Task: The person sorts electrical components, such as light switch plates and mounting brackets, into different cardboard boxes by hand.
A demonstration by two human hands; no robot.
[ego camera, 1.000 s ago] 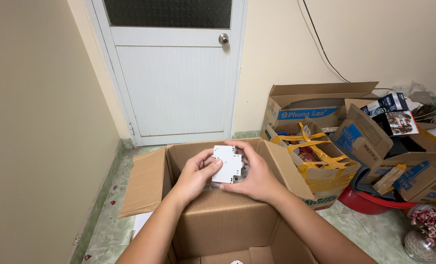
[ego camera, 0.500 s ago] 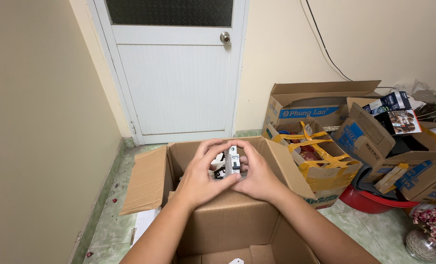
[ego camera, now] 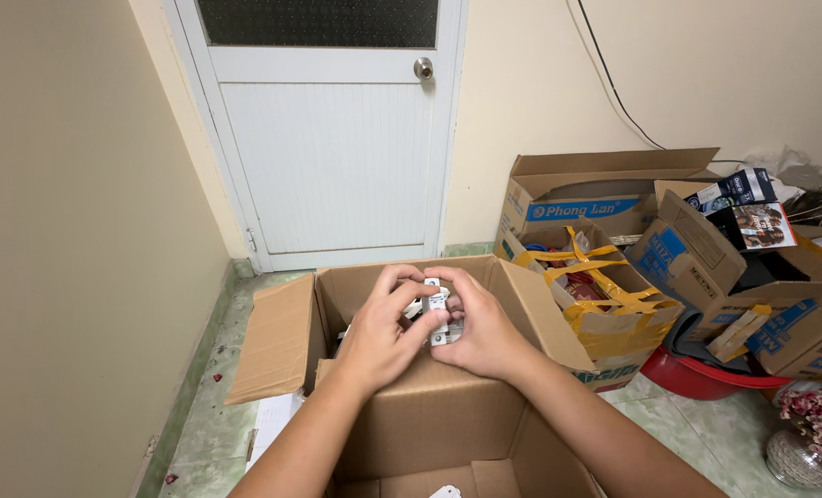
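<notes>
A small white plastic electrical part with metal fittings [ego camera: 436, 311], seen edge-on, sits between both hands above the open brown cardboard box [ego camera: 429, 433], roughly over the box's far wall. The left hand [ego camera: 385, 334] curls its fingers around the near left side of the part, thumb pressing its edge; the right hand [ego camera: 478, 325] closes on the other side, fingertips pinching the top end, so both hands are pressed together on it. Its lower part is hidden behind the fingers. To handle it well, it seems wise to grip the plastic body rather than the metal bits, keep it over the box so a slip drops into cardboard, and turn it slowly between thumbs. Beside the box on the right stands another open carton with yellow strapping [ego camera: 595, 286], then more cartons above a red plastic basin [ego camera: 706, 378]. Behind is a white panelled door [ego camera: 337, 138], and the tiled floor [ego camera: 217, 415] lies below.
</notes>
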